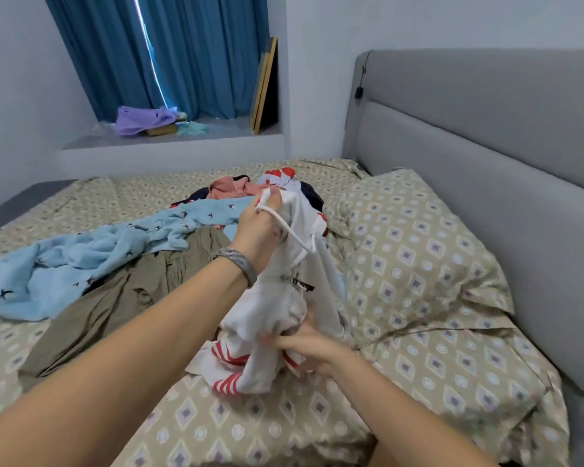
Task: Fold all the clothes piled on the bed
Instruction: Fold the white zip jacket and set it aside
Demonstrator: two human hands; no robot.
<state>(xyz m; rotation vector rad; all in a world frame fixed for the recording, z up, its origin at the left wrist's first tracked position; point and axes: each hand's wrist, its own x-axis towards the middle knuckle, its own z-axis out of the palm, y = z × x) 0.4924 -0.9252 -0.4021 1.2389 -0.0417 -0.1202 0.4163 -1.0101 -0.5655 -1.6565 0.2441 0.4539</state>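
**White garment lifted in both hands over patterned bed**

Hands clamped at opposite ends of one white garment (pixel 284 308) with red-striped cuffs. Left hand (pixel 260 224), wrist wearing a grey band (pixel 236 262), raised high and gripping the top of the fabric, a white drawstring (pixel 284 227) looped across its fingers. Right hand (pixel 305 345) lower and nearer, fingers curled into the bunched lower part. Garment hanging between the two, its striped cuffs touching the diamond-patterned sheet (pixel 250 426) just below the right hand. Small dark tag showing mid-garment (lettering too blurred to read).

Behind and to the left, spread across the bed: a light blue garment (pixel 81 261) dotted with small dark bird shapes, lying partly over an olive-green garment (pixel 115 305). Farther back, a heap of pink, dark navy and red-and-white clothes (pixel 236 188), touching the blue one.

On the right, a pillow (pixel 418 264) in the same pattern, leaning at the grey padded headboard (pixel 486 146). Beyond the bed, a window ledge (pixel 169 143) with blue curtains (pixel 169 55), a purple bag (pixel 142 119) and a frame (pixel 265 85) propped against the wall.
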